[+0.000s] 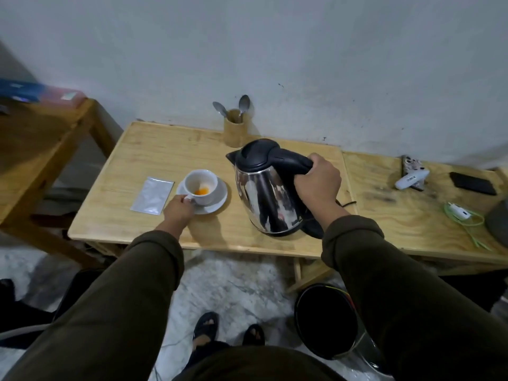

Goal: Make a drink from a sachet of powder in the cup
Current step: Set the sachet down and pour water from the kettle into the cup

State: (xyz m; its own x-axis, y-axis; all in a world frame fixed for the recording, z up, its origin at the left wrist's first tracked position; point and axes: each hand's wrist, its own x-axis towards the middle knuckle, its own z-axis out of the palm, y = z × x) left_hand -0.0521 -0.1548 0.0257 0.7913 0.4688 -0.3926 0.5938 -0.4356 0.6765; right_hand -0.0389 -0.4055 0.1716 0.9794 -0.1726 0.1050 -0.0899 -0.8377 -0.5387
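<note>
A white cup (202,185) stands on a white saucer (217,200) on the wooden table (154,152). Orange powder lies at the cup's bottom. My left hand (178,209) pinches the cup's handle. Flat on the table just left of the saucer lies a silver sachet (152,195). To the right stands a steel kettle (265,199) with a black lid and handle, tilted slightly, its spout towards the cup. My right hand (317,185) is closed around the kettle's handle. The kettle's black base shows under its right side.
A wooden holder (233,130) with two spoons stands at the wall behind the kettle. On the adjoining table to the right lie phones (472,182), a white device and a green cable (467,218). A black bin (327,320) stands on the floor below. Another table stands left.
</note>
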